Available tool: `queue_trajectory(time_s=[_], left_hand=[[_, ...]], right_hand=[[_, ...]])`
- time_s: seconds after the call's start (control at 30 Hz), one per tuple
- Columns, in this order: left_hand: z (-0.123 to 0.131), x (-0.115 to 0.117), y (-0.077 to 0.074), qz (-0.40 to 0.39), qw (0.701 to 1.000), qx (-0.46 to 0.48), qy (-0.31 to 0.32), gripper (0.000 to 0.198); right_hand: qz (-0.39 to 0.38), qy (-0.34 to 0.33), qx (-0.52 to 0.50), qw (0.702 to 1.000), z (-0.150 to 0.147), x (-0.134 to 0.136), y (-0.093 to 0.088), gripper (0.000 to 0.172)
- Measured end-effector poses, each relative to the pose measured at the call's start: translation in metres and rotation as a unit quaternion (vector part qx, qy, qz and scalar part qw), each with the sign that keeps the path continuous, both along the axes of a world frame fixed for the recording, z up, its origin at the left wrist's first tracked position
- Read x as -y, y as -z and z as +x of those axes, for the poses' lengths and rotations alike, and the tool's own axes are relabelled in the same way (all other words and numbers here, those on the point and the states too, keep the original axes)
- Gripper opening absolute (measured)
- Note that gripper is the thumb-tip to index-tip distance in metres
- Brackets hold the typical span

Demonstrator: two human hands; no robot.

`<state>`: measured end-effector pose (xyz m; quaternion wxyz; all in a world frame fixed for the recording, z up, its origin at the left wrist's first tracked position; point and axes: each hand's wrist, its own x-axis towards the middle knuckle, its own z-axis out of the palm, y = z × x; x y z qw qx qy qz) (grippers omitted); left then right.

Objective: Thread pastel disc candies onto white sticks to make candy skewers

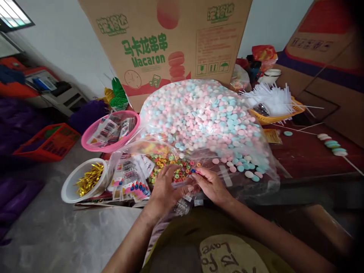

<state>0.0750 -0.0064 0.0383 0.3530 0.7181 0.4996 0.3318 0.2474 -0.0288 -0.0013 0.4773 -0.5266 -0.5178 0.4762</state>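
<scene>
The red table (298,157) bears a bulging bag (203,117), yellow basket (263,118) and 1 disc (blue) (288,133).

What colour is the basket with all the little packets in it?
The basket is pink; the head view shows it.

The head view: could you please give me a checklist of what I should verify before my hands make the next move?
1. Small blue piece gripped: ok, it is at the fingertips of the right hand.
2. Left hand holding something: cannot tell; its fingertips are partly obscured.
3. Colored rings near the hands: ok, just beyond the left hand.
4. Gold strips inside the white bowl: ok.
5. White sticks all inside the yellow basket: not ok, some lie outside.
6. No loose disc on the table: not ok, a blue disc lies there.
</scene>
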Motion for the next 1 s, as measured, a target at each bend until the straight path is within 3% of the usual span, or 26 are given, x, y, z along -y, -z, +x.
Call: queue_trajectory(time_s=[0.07, 0.13, 0.2, 0.3, 0.37, 0.47, 0.53, 0.6, 0.67, 0.7, 0.77, 0.87, 1.0], left_hand=[[0.011, -0.004, -0.005, -0.154, 0.981, 0.037, 0.111, 0.037], [0.020, -0.007, -0.009, -0.242, 0.956, 0.066, 0.148, 0.035], [0.025, -0.009, -0.012, -0.256, 0.952, 0.057, 0.159, 0.031], [0.029, -0.012, -0.020, -0.278, 0.934, 0.030, 0.222, 0.024], [0.030, -0.015, -0.026, -0.298, 0.913, 0.009, 0.277, 0.021], [0.029, -0.019, -0.032, -0.305, 0.894, -0.015, 0.327, 0.019], [0.027, -0.020, -0.031, -0.317, 0.885, -0.008, 0.341, 0.020], [0.026, -0.020, -0.026, -0.340, 0.877, -0.001, 0.341, 0.022], [0.028, -0.018, -0.018, -0.340, 0.887, 0.011, 0.312, 0.024], [0.031, -0.017, -0.014, -0.330, 0.899, 0.021, 0.287, 0.026], [0.037, -0.011, -0.003, -0.292, 0.928, 0.040, 0.226, 0.031], [0.049, -0.002, 0.013, -0.253, 0.954, 0.044, 0.153, 0.031], [0.060, 0.003, 0.023, -0.189, 0.971, 0.006, 0.144, 0.028]], right_hand=[[0.011, 0.022, -0.003, 1.000, 0.010, 0.006, -0.004, 0.027], [0.014, 0.042, -0.004, 0.999, 0.026, 0.010, -0.010, 0.026], [0.012, 0.017, -0.006, 1.000, 0.047, 0.011, -0.019, 0.032], [-0.001, -0.101, 0.025, 0.995, 0.069, 0.009, -0.030, 0.048], [-0.036, -0.142, 0.036, 0.989, 0.070, 0.008, -0.032, 0.045], [-0.068, -0.131, -0.045, 0.988, 0.063, 0.008, -0.028, 0.053], [-0.069, -0.171, -0.110, 0.977, 0.057, 0.011, -0.023, 0.057], [-0.066, -0.204, -0.111, 0.970, 0.053, 0.015, -0.019, 0.036], [-0.045, -0.151, -0.043, 0.987, 0.050, 0.019, -0.017, 0.016], [-0.023, -0.100, 0.001, 0.995, 0.050, 0.020, -0.017, 0.013], [0.030, -0.012, 0.076, 0.997, 0.050, 0.023, -0.016, 0.012], [0.091, 0.028, 0.137, 0.986, 0.054, 0.027, -0.014, 0.015], [0.088, 0.060, 0.166, 0.980, 0.058, 0.033, -0.004, 0.032]])
